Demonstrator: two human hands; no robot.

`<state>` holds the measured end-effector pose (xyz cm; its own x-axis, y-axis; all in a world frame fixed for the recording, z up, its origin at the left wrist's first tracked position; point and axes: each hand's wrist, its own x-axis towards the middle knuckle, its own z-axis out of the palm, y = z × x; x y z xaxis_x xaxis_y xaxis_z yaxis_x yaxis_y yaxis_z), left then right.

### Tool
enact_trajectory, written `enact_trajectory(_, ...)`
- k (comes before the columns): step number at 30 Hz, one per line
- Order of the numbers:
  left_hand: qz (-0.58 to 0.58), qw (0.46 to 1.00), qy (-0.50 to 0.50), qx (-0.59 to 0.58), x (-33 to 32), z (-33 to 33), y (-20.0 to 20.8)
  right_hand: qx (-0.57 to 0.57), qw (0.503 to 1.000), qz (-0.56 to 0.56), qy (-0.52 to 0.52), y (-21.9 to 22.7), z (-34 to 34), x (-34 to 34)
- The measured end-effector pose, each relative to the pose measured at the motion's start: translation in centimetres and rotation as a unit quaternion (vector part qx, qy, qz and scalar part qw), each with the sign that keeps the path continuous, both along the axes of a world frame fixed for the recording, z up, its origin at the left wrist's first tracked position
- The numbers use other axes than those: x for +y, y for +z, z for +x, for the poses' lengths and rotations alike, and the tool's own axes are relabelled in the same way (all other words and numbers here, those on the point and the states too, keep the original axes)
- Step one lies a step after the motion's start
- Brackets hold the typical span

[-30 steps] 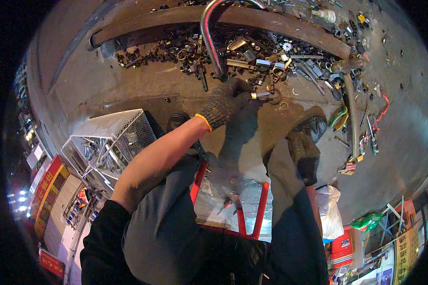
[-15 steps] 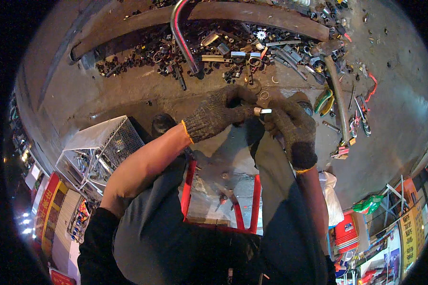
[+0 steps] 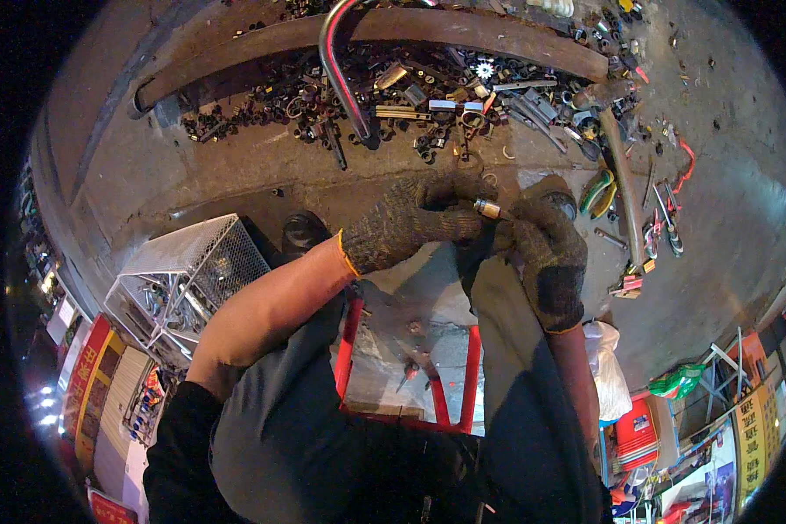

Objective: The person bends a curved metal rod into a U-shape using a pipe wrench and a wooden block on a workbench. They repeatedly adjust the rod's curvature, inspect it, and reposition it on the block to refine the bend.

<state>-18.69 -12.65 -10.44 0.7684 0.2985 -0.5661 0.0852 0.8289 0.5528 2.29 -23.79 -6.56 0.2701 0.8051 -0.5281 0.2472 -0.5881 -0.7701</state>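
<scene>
Both my hands wear dark knitted gloves and meet above the gap between my knees. My left hand (image 3: 415, 223) pinches a small cylindrical metal piece (image 3: 487, 208), silvery with a coppery end, between thumb and fingers. Just right of that piece, my right hand (image 3: 546, 253) has its fingers curled together; whatever lies in them is hidden. On the ground right of the right hand lie pliers (image 3: 596, 192) with green and yellow grips, then a hammer (image 3: 620, 175) with a long wooden handle.
Many small metal parts (image 3: 437, 100) lie heaped beyond my hands along a brown curved beam (image 3: 472, 28). A bent metal tube (image 3: 334, 65) rises over them. A white mesh basket (image 3: 188, 262) stands at left, a white bag (image 3: 607, 371) at right. Red frame bars (image 3: 348, 345) show between my legs.
The small piece in my left hand has turned, and its bright white end no longer shows. My right hand has shifted slightly down and right. The view has moved a little.
</scene>
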Motion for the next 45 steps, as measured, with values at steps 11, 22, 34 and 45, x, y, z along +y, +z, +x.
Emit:
enact_trajectory(11,0.027,0.998,0.003,0.056,0.1,0.2,0.7,0.051,0.999,-0.006,-0.004,-0.5,-0.2,-0.5)
enact_trajectory(22,0.156,0.985,-0.036,0.060,-0.1,0.3,1.4,0.054,0.995,-0.061,0.066,-0.2,0.0,-0.2)
enact_trajectory(34,0.251,0.957,-0.116,0.087,-0.1,0.2,1.6,0.175,0.984,-0.036,-0.015,0.5,-0.9,-0.5)
enact_trajectory(45,-0.002,0.993,-0.071,0.093,-0.2,0.1,1.6,0.048,0.995,0.079,0.041,1.3,-1.3,1.4)
